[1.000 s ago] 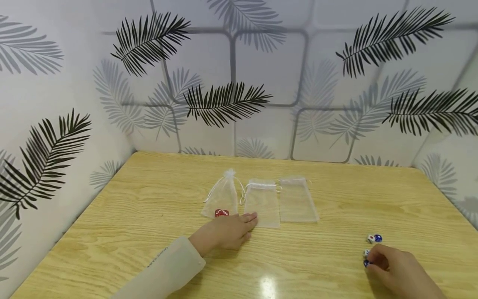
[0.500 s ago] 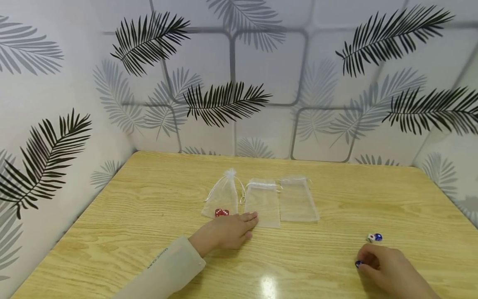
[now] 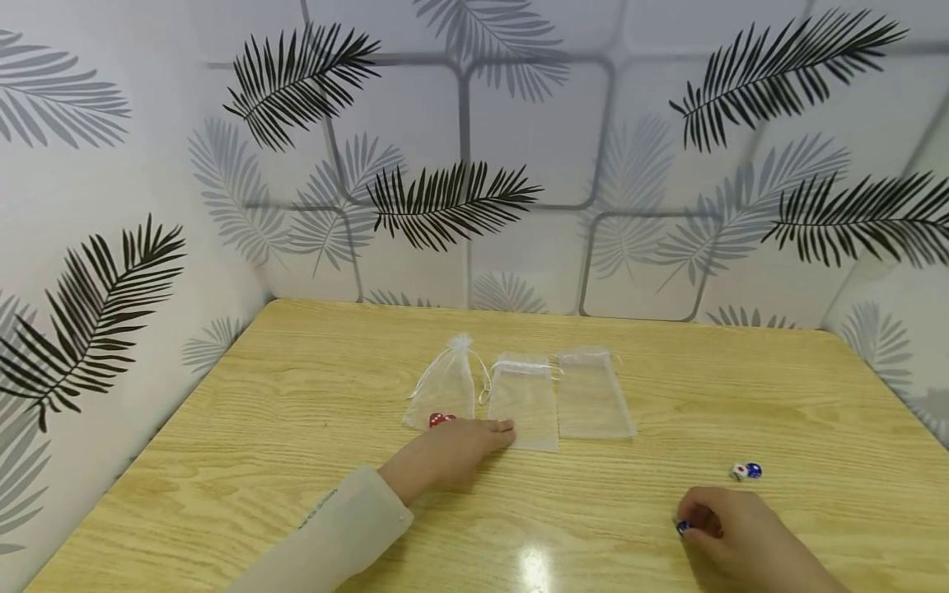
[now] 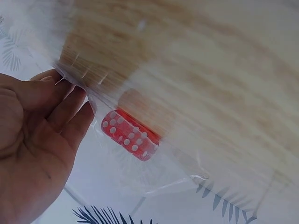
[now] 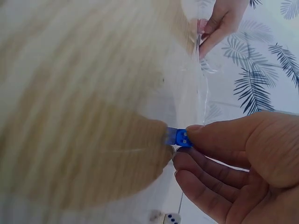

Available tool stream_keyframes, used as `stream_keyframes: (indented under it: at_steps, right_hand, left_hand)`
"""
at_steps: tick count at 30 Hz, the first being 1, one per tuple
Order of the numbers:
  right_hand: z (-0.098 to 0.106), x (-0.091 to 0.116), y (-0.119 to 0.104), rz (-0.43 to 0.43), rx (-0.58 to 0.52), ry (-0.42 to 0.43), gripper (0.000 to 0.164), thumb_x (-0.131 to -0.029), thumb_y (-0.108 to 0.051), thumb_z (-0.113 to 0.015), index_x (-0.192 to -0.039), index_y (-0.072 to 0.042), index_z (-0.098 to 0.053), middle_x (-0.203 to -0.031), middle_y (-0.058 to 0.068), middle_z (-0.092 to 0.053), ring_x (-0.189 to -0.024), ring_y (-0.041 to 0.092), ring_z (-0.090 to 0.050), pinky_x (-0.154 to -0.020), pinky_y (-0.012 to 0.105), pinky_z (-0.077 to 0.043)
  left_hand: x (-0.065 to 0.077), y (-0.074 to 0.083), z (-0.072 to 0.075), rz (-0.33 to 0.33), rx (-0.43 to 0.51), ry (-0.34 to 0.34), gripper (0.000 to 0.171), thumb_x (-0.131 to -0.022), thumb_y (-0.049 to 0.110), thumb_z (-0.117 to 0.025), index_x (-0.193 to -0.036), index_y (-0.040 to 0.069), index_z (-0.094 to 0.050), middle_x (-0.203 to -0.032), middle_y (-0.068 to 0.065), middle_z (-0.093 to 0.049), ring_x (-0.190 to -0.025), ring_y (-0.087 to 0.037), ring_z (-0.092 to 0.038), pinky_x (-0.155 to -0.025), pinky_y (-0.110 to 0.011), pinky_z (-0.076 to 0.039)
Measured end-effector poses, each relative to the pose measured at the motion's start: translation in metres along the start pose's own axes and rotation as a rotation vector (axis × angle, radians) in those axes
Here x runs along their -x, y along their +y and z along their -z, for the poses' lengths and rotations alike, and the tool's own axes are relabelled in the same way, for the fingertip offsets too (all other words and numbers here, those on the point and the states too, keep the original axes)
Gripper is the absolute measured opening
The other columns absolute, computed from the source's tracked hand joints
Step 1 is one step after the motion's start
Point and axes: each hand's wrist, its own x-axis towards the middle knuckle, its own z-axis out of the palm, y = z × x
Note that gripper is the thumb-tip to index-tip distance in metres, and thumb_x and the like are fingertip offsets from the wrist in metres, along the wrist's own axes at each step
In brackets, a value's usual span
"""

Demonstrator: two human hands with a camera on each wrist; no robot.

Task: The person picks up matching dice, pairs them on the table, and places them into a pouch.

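Observation:
My left hand lies with straight fingers across the lower left corner of the middle organza drawstring bag. In the left wrist view, a pair of red dice with white pips shows beside those fingers. They are inside the left bag, whose neck is drawn tight. My right hand pinches a blue die between thumb and fingers, low over the table at the front right. Behind it lie a white die and another blue die, side by side.
A third organza bag lies flat to the right of the middle one. The wood-grain table ends at a wall covered in leaf-patterned paper. A light sleeve covers my left forearm.
My right hand has slid left along the table with the blue die. The white die near its fingers has gone from sight behind them. My left hand stays almost in place.

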Motion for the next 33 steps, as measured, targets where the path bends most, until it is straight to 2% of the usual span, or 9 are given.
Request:
stream_keyframes:
  at_steps: [6,13,19,22,24,26,28,30,33]
  right_hand:
    - [-0.005,-0.004,-0.014,0.010,-0.033,-0.044,0.003,-0.086,-0.012,-0.068,-0.087,-0.013,-0.065,-0.078,-0.008,-0.061,-0.068,-0.005,-0.049,-0.059,0.021,-0.045]
    - [-0.017,-0.011,-0.041,0.113,0.005,0.028,0.005,-0.085,-0.016,-0.070,-0.084,-0.016,-0.065,-0.075,-0.013,-0.060,-0.065,-0.006,-0.047,-0.056,0.019,-0.044]
    - [-0.029,-0.023,-0.069,0.193,-0.019,0.021,0.005,-0.084,-0.014,-0.070,-0.082,-0.015,-0.066,-0.073,-0.014,-0.059,-0.063,-0.006,-0.047,-0.055,0.018,-0.045]
    - [-0.034,-0.030,-0.082,0.224,-0.027,0.005,0.007,-0.083,-0.013,-0.071,-0.080,-0.016,-0.066,-0.071,-0.014,-0.058,-0.062,-0.006,-0.045,-0.055,0.018,-0.044]
    - [-0.037,-0.033,-0.088,0.246,-0.028,-0.007,0.007,-0.083,-0.013,-0.071,-0.080,-0.016,-0.066,-0.071,-0.014,-0.057,-0.062,-0.005,-0.045,-0.055,0.018,-0.044]
    - [-0.039,-0.035,-0.093,0.257,-0.028,-0.019,0.007,-0.082,-0.013,-0.072,-0.080,-0.017,-0.066,-0.071,-0.015,-0.057,-0.062,-0.005,-0.044,-0.055,0.018,-0.043]
    - [-0.041,-0.036,-0.096,0.262,-0.032,-0.030,0.008,-0.082,-0.012,-0.072,-0.080,-0.017,-0.066,-0.071,-0.015,-0.056,-0.062,-0.005,-0.044,-0.055,0.018,-0.043]
    - [-0.042,-0.037,-0.097,0.261,-0.030,-0.039,0.008,-0.082,-0.012,-0.072,-0.080,-0.017,-0.066,-0.070,-0.015,-0.055,-0.062,-0.005,-0.044,-0.055,0.018,-0.042]
    - [-0.042,-0.037,-0.098,0.262,-0.029,-0.048,0.009,-0.081,-0.012,-0.072,-0.079,-0.017,-0.066,-0.069,-0.016,-0.054,-0.062,-0.005,-0.043,-0.055,0.018,-0.041]
  left_hand:
    - [-0.005,-0.002,-0.002,-0.004,0.003,0.018,0.055,-0.087,-0.013,-0.051,-0.137,0.011,-0.053,-0.144,0.000,-0.049,-0.128,-0.018,-0.051,-0.103,-0.030,-0.044]
    - [-0.007,-0.006,-0.001,0.004,0.051,0.022,0.054,-0.088,-0.012,-0.053,-0.135,0.014,-0.055,-0.142,0.001,-0.051,-0.125,-0.021,-0.054,-0.102,-0.033,-0.046]
    - [-0.013,-0.008,0.003,-0.023,0.014,0.028,0.045,-0.091,-0.008,-0.052,-0.129,0.013,-0.060,-0.136,0.000,-0.057,-0.122,-0.020,-0.057,-0.101,-0.031,-0.046]
    - [-0.016,-0.009,0.004,-0.059,-0.028,0.059,0.033,-0.092,-0.001,-0.055,-0.120,0.013,-0.066,-0.128,0.000,-0.063,-0.115,-0.019,-0.061,-0.097,-0.029,-0.049]
    - [-0.019,-0.009,0.004,-0.092,-0.051,0.094,0.019,-0.092,0.006,-0.057,-0.104,0.011,-0.071,-0.119,0.001,-0.068,-0.103,-0.016,-0.066,-0.089,-0.025,-0.052]
    - [-0.021,-0.010,0.002,-0.118,-0.038,0.141,0.011,-0.091,0.010,-0.059,-0.088,0.009,-0.069,-0.108,0.002,-0.072,-0.089,-0.012,-0.066,-0.079,-0.022,-0.052]
    - [-0.022,-0.010,0.002,-0.131,-0.022,0.175,0.015,-0.089,0.010,-0.061,-0.075,0.009,-0.062,-0.096,0.003,-0.073,-0.075,-0.009,-0.061,-0.070,-0.021,-0.049]
    - [-0.023,-0.010,0.001,-0.137,-0.020,0.198,0.022,-0.089,0.010,-0.061,-0.068,0.010,-0.056,-0.083,0.004,-0.070,-0.066,-0.007,-0.051,-0.065,-0.020,-0.045]
    - [-0.023,-0.009,0.001,-0.134,-0.019,0.205,0.030,-0.090,0.006,-0.062,-0.064,0.011,-0.046,-0.067,0.005,-0.055,-0.061,-0.007,-0.038,-0.060,-0.020,-0.037]
